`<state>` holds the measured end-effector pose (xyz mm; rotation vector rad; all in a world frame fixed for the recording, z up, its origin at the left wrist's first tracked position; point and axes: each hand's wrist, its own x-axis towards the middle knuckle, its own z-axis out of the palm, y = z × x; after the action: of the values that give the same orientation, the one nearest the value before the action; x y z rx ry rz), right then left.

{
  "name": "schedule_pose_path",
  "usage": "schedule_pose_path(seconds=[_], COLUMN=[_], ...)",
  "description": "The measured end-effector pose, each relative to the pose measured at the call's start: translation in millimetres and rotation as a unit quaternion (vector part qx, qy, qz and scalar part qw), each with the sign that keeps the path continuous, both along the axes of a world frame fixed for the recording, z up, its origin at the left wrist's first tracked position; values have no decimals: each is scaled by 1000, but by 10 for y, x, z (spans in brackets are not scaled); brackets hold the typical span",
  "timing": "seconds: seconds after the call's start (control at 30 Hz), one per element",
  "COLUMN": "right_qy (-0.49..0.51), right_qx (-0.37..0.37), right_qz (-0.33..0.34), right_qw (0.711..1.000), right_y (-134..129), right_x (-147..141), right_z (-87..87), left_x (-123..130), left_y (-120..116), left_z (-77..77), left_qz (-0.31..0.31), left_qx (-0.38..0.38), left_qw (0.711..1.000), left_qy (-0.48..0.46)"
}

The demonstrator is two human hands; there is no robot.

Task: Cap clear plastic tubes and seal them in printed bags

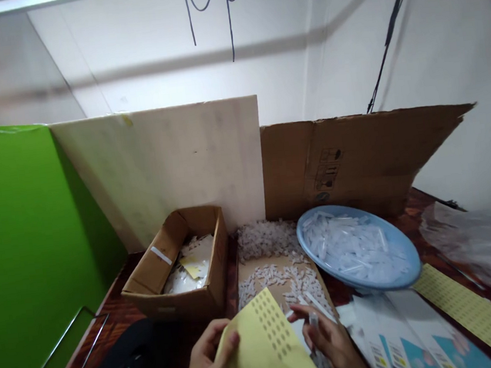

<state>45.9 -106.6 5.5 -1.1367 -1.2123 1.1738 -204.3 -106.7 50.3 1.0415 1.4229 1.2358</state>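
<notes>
My left hand (pixel 210 359) is closed on a yellow sticker sheet (pixel 264 347), its thumb lying over the left edge. Rows of small dark oval marks run along the sheet's right side; the left part looks plain. Just right of the sheet, my right hand (pixel 328 340) has bent fingers, with a small translucent plastic piece (pixel 313 319) among them. Beyond both hands lies a cardboard tray (pixel 259 270) with many small whitish plastic pieces (pixel 269 238), heaped at its far end and scattered nearer. Part of the tray is hidden behind the sheet and hands.
An open cardboard box (pixel 175 304) with scraps stands left. At right, a blue basin (pixel 405 242) holds clear plastic tubes; printed white-and-blue packages (pixel 404 331), another yellow sheet (pixel 467 303) and clear plastic bags (pixel 487 245) lie nearby. A black bag (pixel 119 364) sits front left. Upright panels (pixel 172 163) stand behind.
</notes>
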Motion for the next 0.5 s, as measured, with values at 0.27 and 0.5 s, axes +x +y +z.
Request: schedule_pose_path(seconds=[0.27,0.5], right_qy=[147,41], right_qx=[-143,-88], right_qz=[28,90], right_qw=[978,991], right_y=[-69,-32], right_x=[-214,-115], right_z=[-150,-262], left_x=[-29,-79], left_y=[59,132], left_z=[-122,-351], left_qz=[-32,-23], left_qx=[22,181], left_qw=[987,919], left_qy=[153,348])
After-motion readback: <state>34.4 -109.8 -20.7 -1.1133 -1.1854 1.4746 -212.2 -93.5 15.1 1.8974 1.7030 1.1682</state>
